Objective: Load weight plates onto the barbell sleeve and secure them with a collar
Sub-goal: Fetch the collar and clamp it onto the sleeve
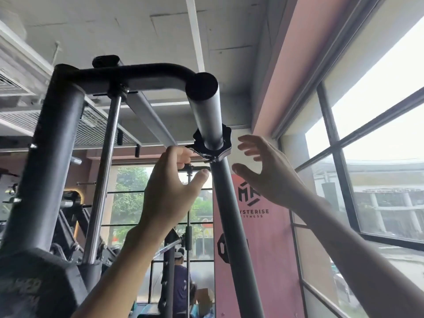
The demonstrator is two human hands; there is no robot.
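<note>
The grey barbell sleeve (207, 115) slants up overhead and ends in a black cap. A black clamp collar (223, 143) sits around it partway down. My left hand (169, 189) reaches up from below; its curled fingers hold the collar's metal lever on the left side, and the thumb points toward the sleeve. My right hand (266, 171) hovers just right of the sleeve with fingers spread, touching nothing. A black weight plate (34, 285) fills the lower left corner, blurred and close to the camera.
A black machine frame (52, 143) with a chrome guide rod (103, 180) stands at left. A pink pillar with a logo (259, 226) and large windows (378, 143) are at right. A person (181, 283) sits in the background below.
</note>
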